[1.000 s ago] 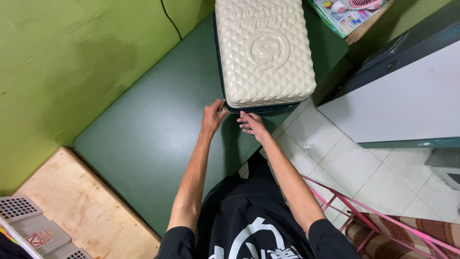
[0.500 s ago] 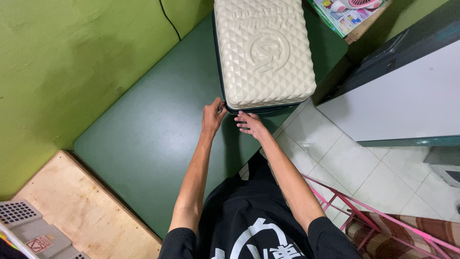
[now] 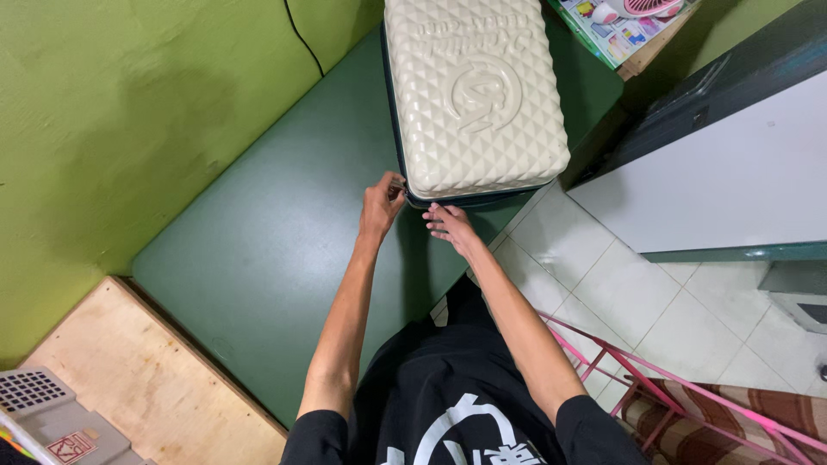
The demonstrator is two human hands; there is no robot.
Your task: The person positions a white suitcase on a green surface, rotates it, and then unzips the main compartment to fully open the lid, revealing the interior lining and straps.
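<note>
Left of the cream hard-shell suitcase with a quilted diamond pattern (image 3: 474,90), the dark green tabletop (image 3: 276,232) lies bare out to the green wall (image 3: 112,112). The suitcase lies flat, its long axis running away from the person, its near short end at the table's front edge. The left hand (image 3: 380,207) pinches something small at the suitcase's near left corner, fingers closed. Just right, the right hand (image 3: 450,226) rests open, fingers spread, below the near edge. Right of the suitcase lies white tiled floor (image 3: 620,293).
</note>
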